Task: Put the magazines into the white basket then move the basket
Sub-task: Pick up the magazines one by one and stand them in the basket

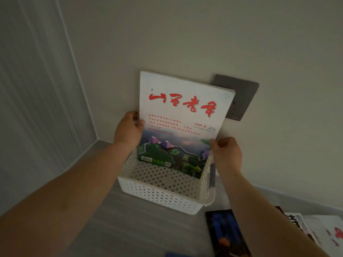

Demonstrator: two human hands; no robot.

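You're holding the magazine (pixel 182 123) upright, its lower end inside the white basket (pixel 163 193). Left hand (pixel 128 129) is gripping one edge; right hand (pixel 227 153) is pinching the other.

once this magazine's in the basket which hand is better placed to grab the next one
Right, likely. The dark-cover magazine lies on the right, nearest the right hand. The left hand holds the upright magazine on the far side of the white basket.

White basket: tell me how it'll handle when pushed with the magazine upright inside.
The white basket is perforated plastic, so probably light and easy to slide. The magazine rises well above its rim, so the load may be top-heavy and lean or tip.
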